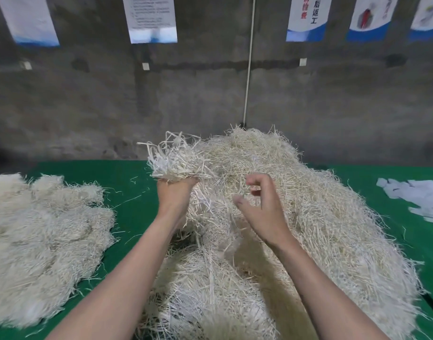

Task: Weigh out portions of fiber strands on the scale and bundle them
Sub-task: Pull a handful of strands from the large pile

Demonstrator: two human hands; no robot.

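The scene is lit softly from above. The fiber heap (296, 192) is brightest, almost washed out at its near edge. The wall (210, 94) behind the heap is dim and grainy. The right hand (262, 204) above the heap is smeared by motion blur. The table (127, 173) edge behind the heap is bowed by lens distortion.

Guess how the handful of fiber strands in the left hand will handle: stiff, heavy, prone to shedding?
Probably light: the left hand holds a bushy handful unaided. Likely springy, not limp: its ends splay upward. Apt to shed and snag: stray strands lie on the green cloth, and it seems tangled with the pile.
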